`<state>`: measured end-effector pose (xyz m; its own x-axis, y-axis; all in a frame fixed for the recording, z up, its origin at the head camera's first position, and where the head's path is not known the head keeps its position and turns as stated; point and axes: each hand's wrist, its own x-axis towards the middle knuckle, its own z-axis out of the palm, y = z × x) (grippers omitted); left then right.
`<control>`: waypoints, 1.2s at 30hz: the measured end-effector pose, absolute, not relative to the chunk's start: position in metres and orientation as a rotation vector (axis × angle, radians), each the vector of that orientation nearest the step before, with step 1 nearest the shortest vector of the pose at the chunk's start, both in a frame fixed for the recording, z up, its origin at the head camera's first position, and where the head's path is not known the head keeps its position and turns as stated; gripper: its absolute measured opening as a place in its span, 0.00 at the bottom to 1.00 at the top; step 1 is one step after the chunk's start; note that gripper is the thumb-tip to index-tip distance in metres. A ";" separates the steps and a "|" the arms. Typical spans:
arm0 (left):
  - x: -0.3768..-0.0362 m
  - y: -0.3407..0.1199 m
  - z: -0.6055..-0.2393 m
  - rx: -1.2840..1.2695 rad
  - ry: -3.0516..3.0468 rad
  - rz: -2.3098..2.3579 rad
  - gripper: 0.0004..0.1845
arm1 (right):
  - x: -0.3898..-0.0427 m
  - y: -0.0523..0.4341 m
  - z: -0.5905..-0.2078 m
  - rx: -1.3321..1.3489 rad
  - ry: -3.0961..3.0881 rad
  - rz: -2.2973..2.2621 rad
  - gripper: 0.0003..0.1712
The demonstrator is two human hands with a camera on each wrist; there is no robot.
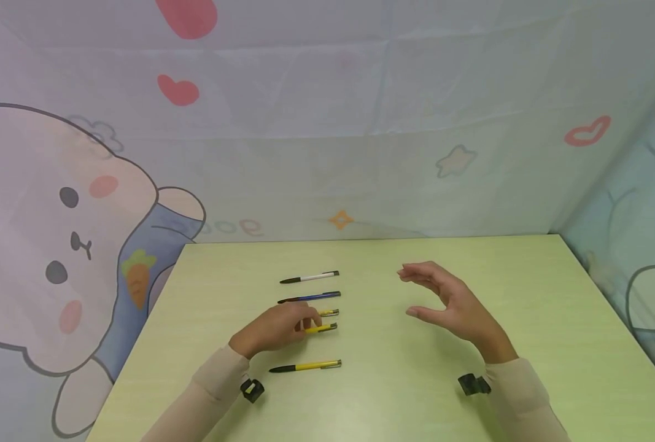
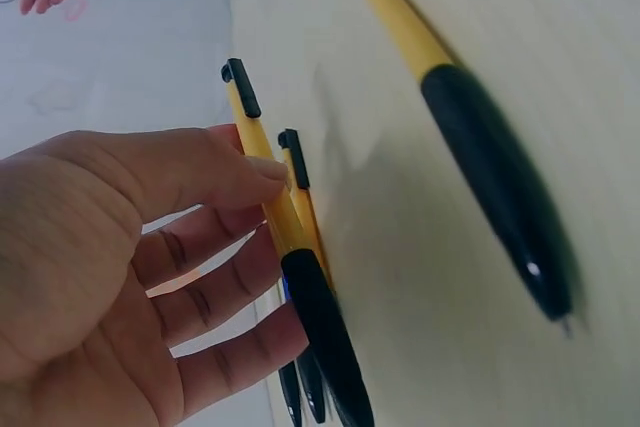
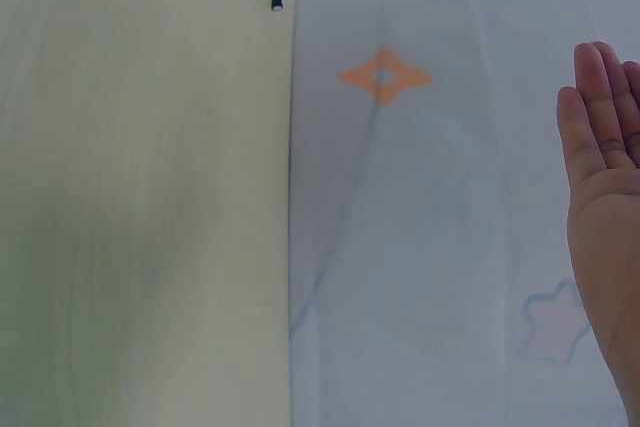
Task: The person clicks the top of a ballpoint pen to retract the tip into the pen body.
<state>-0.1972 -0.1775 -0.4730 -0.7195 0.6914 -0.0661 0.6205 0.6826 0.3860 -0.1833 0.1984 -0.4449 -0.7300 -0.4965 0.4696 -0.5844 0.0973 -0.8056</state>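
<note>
Five pens are laid in a row on the table (image 1: pixel 415 393). The fourth one down, a yellow pen (image 1: pixel 323 328), is pinched by the left hand (image 1: pixel 277 328). The right hand (image 1: pixel 454 307) is held open above the table, nothing gripped. Row judged nearly aligned; the gripped pen is not yet released.
</note>
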 end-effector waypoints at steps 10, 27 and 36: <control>-0.195 -0.180 -0.484 1.040 2.703 0.467 0.12 | -0.185 0.205 -0.458 1.165 -2.204 1.724 0.44; -0.185 -0.181 -0.481 0.924 2.751 0.459 0.12 | -0.182 0.206 -0.468 1.202 -2.144 1.731 0.45; -0.177 -0.187 -0.471 0.904 2.761 0.518 0.13 | -0.181 0.204 -0.469 1.218 -2.126 1.749 0.44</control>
